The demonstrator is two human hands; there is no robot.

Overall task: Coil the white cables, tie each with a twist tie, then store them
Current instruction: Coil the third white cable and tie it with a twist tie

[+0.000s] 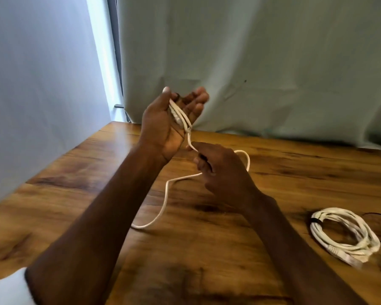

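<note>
Counter of brown wood fills the lower picture, its far edge meeting a pale green curtain and its left edge running diagonally toward the near left beside a white sheet. Bare wood lies wide between the two forearms and to the left of them.

Coiled white cable, bound with a dark tie on its left side, lies flat near the right edge, its long axis slanting from far left to near right, plug end nearest.

Loose white cable runs from the counter up to the hands, trailing toward the near left in a bend.

Left hand is raised, palm up, fingers loosely curled round a few loops. Right hand sits lower, back upward, its grip pinching the strand just below the left, with a loop arching behind it.
</note>
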